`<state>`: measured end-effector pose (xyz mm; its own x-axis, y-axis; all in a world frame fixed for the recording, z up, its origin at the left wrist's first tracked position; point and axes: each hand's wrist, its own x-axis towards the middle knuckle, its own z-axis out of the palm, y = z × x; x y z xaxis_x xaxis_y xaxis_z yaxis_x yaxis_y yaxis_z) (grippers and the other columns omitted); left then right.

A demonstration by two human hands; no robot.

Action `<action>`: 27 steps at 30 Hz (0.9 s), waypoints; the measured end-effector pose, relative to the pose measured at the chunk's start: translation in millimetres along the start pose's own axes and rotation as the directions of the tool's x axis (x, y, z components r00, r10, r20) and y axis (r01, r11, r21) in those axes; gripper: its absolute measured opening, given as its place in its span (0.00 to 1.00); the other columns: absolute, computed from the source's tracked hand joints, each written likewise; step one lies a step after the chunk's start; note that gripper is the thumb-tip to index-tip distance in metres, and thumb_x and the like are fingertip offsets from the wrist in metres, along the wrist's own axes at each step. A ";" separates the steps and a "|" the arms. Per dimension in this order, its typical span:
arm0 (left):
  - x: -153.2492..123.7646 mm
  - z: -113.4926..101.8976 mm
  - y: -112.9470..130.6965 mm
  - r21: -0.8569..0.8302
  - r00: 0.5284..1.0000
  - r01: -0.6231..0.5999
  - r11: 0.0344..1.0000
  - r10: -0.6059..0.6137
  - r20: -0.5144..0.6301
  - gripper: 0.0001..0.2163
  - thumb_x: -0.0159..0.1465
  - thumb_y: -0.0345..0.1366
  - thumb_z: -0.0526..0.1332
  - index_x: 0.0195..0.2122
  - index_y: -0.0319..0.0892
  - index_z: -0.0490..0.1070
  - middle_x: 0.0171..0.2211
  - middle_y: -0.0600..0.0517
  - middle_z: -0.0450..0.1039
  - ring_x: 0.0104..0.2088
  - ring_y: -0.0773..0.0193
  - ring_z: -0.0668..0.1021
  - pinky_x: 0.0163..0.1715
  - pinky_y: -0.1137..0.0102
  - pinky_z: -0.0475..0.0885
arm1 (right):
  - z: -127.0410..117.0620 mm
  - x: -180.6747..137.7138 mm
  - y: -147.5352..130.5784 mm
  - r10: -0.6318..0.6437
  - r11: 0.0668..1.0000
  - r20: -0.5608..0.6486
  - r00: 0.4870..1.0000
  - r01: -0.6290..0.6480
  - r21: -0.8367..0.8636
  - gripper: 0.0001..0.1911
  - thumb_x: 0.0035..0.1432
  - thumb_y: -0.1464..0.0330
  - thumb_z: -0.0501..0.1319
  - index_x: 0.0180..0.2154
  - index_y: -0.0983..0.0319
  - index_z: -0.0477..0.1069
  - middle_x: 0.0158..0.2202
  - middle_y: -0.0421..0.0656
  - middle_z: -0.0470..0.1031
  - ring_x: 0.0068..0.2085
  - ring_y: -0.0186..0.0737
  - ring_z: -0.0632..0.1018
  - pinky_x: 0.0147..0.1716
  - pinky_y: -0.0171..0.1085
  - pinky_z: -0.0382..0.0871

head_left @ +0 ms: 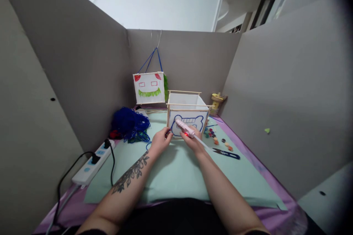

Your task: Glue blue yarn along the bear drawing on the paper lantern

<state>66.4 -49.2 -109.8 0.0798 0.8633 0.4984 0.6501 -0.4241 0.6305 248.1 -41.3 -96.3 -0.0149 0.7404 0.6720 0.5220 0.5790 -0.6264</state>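
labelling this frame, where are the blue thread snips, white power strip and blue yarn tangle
blue thread snips (227, 154), head view, handle middle
white power strip (82, 175), head view, top face
blue yarn tangle (127, 122), head view, heap centre

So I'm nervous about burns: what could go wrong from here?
The left hand touches the paper lantern right beside the tip of the glue pen, its red light on, in the right hand; fingers may get burnt. Pushing could also tip the lantern back.
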 end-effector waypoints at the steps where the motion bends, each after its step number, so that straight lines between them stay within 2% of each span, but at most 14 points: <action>1: -0.1 -0.1 0.2 -0.001 1.000 0.004 1.000 -0.004 0.002 0.11 0.63 0.39 0.56 0.43 0.41 0.71 0.33 0.50 0.77 0.31 0.63 0.77 0.33 0.71 0.69 | -1.8 -0.8 -0.1 -0.011 1.000 -0.001 1.000 0.011 -0.002 0.10 0.51 0.61 0.60 0.25 0.60 0.70 0.26 0.42 0.72 0.30 0.40 0.73 0.33 0.38 0.67; 6: -0.3 -0.2 1.2 0.026 1.000 0.013 1.000 -0.013 0.000 0.12 0.64 0.40 0.55 0.44 0.42 0.71 0.33 0.49 0.77 0.32 0.62 0.77 0.33 0.70 0.68 | -7.3 -3.2 -0.6 -0.026 0.999 -0.007 1.000 0.025 -0.026 0.09 0.51 0.62 0.61 0.24 0.60 0.68 0.25 0.40 0.70 0.28 0.38 0.72 0.31 0.36 0.65; 16: -3.0 4.3 9.6 0.074 1.000 -0.009 0.997 0.007 0.030 0.11 0.64 0.39 0.55 0.43 0.42 0.72 0.33 0.49 0.77 0.31 0.63 0.76 0.32 0.71 0.67 | 0.7 -0.5 5.3 0.010 0.999 0.011 1.000 -0.009 -0.033 0.09 0.50 0.61 0.60 0.26 0.60 0.72 0.28 0.43 0.74 0.31 0.41 0.74 0.33 0.38 0.68; 27: -5.1 8.7 9.9 0.160 0.997 -0.045 0.986 0.035 0.067 0.11 0.65 0.39 0.55 0.44 0.43 0.72 0.33 0.49 0.77 0.31 0.62 0.77 0.31 0.71 0.67 | 0.9 -1.5 9.2 -0.048 0.996 0.033 0.998 0.050 -0.069 0.08 0.50 0.62 0.61 0.25 0.60 0.71 0.26 0.42 0.72 0.29 0.40 0.73 0.31 0.37 0.66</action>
<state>79.1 -55.4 -111.4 0.1527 0.8645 0.4789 0.7586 -0.4131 0.5039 252.1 -36.8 -103.4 -0.0682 0.7230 0.6875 0.5783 0.5902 -0.5633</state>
